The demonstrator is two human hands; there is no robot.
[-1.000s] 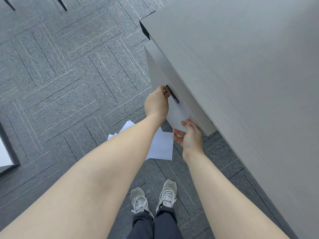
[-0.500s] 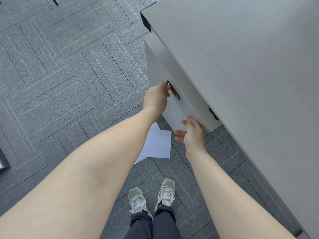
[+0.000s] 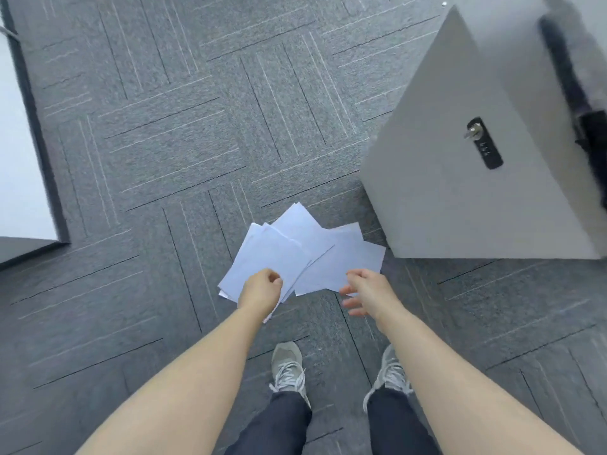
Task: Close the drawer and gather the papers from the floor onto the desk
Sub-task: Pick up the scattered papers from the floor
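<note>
Several white papers [image 3: 297, 254] lie fanned out on the grey carpet in front of my feet. My left hand [image 3: 261, 288] rests on the near edge of the left sheets, fingers curled and pinched on them. Over the near right corner of the pile, my right hand [image 3: 365, 292] is spread and holds nothing. The grey drawer front [image 3: 437, 192], with a black lock and a key [image 3: 485, 143] in it, stands at the right, flush with the cabinet. The blurred edge of the desk [image 3: 588, 44] shows at the top right.
My two grey sneakers [image 3: 287, 364] stand just behind the papers. A white panel with a dark border [image 3: 19, 152] runs along the left edge. Grey carpet tiles [image 3: 164, 126] cover the floor all around.
Both hands have left the drawer front and dropped to the papers on the floor. The view has tilted down and come lower. The drawer front now sits flush.
</note>
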